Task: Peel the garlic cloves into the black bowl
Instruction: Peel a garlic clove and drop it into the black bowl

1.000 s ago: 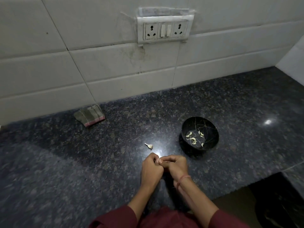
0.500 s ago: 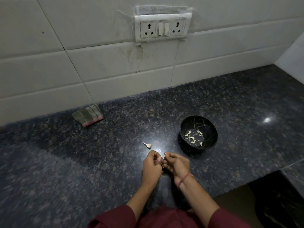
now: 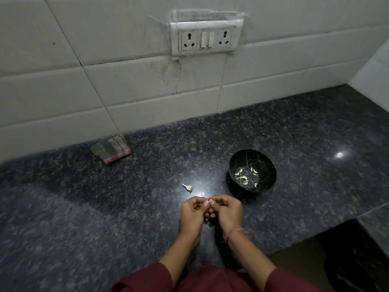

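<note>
Garlic clove (image 3: 209,202) was pinched between curled fingertips of left hand (image 3: 192,214) and right hand (image 3: 227,211) near the counter's (image 3: 105,218) front edge, long axis hidden; black bowl (image 3: 266,165) sat just beyond, rightward, nearer the right hand.

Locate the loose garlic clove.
In the head view the loose garlic clove lies on the counter, just beyond the left hand and left of the black bowl.

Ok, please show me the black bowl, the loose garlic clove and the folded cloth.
black bowl (image 3: 250,158): head view, bare inner wall.
loose garlic clove (image 3: 189,188): head view, its thick end.
folded cloth (image 3: 110,149): head view, its middle.
</note>
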